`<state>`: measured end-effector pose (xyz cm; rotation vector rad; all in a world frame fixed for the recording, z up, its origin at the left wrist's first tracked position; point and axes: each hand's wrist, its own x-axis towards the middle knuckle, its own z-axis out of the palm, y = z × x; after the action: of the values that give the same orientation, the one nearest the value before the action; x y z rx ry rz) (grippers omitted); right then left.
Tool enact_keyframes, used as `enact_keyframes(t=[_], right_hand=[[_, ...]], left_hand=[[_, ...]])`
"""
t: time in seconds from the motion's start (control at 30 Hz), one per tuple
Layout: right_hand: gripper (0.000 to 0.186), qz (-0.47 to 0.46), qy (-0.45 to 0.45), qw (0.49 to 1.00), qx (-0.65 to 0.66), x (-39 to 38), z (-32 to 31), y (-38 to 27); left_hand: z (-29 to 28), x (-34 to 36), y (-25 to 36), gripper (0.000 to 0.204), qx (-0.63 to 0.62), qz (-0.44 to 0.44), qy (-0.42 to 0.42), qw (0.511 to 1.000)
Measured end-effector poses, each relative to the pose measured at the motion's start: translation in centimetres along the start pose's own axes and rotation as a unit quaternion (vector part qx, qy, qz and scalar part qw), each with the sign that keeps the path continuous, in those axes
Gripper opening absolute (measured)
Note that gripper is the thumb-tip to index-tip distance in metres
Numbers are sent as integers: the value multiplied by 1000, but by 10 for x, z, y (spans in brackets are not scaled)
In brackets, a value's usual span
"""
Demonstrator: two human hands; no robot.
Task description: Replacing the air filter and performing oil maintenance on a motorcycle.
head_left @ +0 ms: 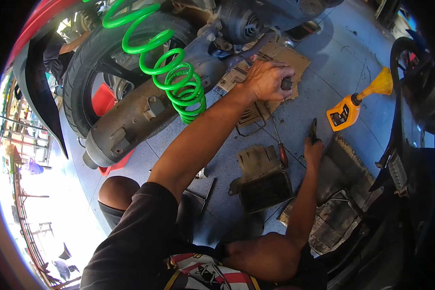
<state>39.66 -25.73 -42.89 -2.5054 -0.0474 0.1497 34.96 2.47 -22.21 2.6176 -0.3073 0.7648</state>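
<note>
My left hand (268,79) is closed around a dark-handled tool (287,83) like a screwdriver; a thin shaft shows beyond the fist, running toward the scooter's engine (241,21). Its tip is hard to make out. Lower and to the right, my right hand (314,151) grips a small dark tool (313,129) pointing away from me; its exact kind is unclear. Under my left hand lies flattened cardboard (295,60), stained dark. A red-handled screwdriver (282,154) rests against a dirty open box-shaped part (263,179) on the floor.
A green coil spring (171,67) hangs before the rear wheel (82,72) and muffler (130,123). At right stands a yellow bottle (343,113) with a funnel. A metal T-shaped wrench (208,195) and grimy panels (338,212) lie nearby. Another person's arm (75,43) shows behind the wheel.
</note>
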Motion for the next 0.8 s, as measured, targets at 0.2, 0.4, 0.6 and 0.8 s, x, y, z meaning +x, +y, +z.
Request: enact_keyframes(t=[0.2,0.4,0.6,0.8], right_hand=[[28,66,-130,894,424,-39,-46,-69],[24,3,-80,822,564,-63,-57,-119],[51,-94,-90,856,499,-69,-53,-121],[92,-315,104,816,473,-79,-31,-155]], left_hand=[[-2,2,4,37,40,-2,-29,999],[4,4,-6,38,19,16,34,999],[3,8,-2,37,18,16,35,999],[2,9,-7,31,-1,26,50,998]])
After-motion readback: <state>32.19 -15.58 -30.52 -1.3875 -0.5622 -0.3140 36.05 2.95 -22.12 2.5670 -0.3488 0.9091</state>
